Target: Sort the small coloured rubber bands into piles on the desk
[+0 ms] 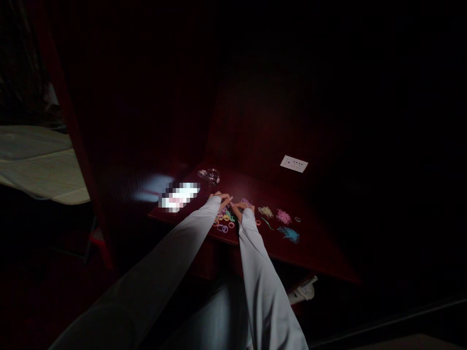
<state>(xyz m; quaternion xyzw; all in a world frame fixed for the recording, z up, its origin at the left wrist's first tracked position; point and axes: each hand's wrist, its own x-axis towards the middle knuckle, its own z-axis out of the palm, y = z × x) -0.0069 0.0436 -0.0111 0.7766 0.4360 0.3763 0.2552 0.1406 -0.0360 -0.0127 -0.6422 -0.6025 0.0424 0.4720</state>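
Observation:
Both my arms in pale long sleeves reach to a dark red table. My left hand and my right hand meet over a scatter of small coloured elastic rings. The fingertips of both hands are curled and pinched together; what they hold is too small to name. To the right lie sorted little heaps of bands: a yellowish heap, a pink heap and a blue heap.
The room is very dark. A small clear glass dish stands at the table's back. A bright blurred patch lies at the left. A white wall socket plate is behind. A pale bed is far left.

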